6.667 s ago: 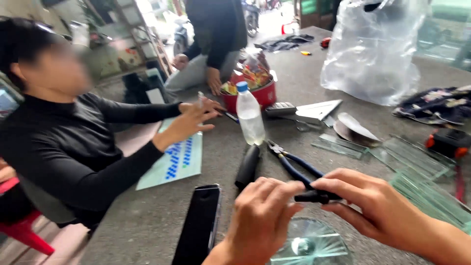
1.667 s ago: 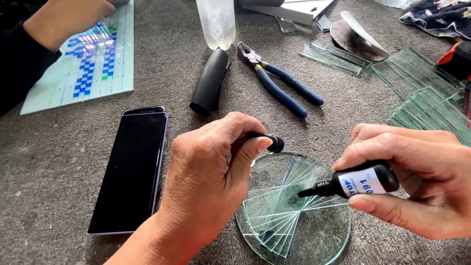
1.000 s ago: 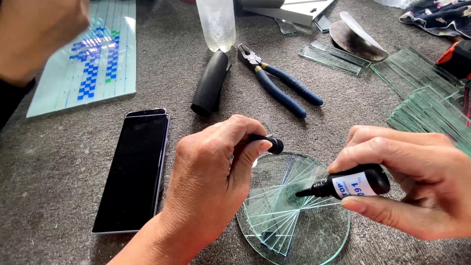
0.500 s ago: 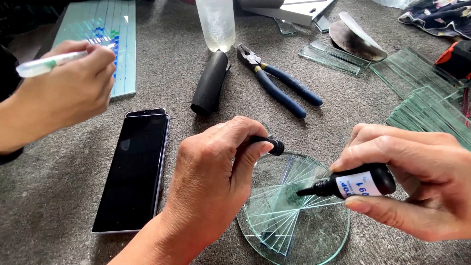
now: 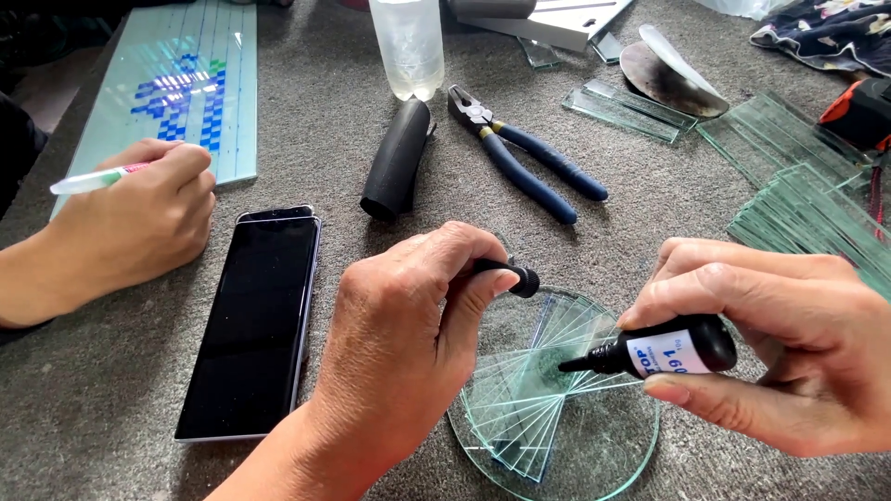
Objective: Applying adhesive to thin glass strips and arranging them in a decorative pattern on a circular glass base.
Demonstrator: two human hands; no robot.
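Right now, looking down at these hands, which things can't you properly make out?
Head view only:
- Small black object: mostly inside the left hand.
- Glue bottle: body covered by right hand fingers.
- Clear bottle: top cut off by the frame.
- Orange-black tool: cut by the right edge.

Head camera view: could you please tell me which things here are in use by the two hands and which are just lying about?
In use:
left hand holding a small black tool
right hand holding a black glue bottle
fanned glass strips on a round glass disc

Lying about:
phone
pliers
black roll
plastic bottle
stacked glass strips
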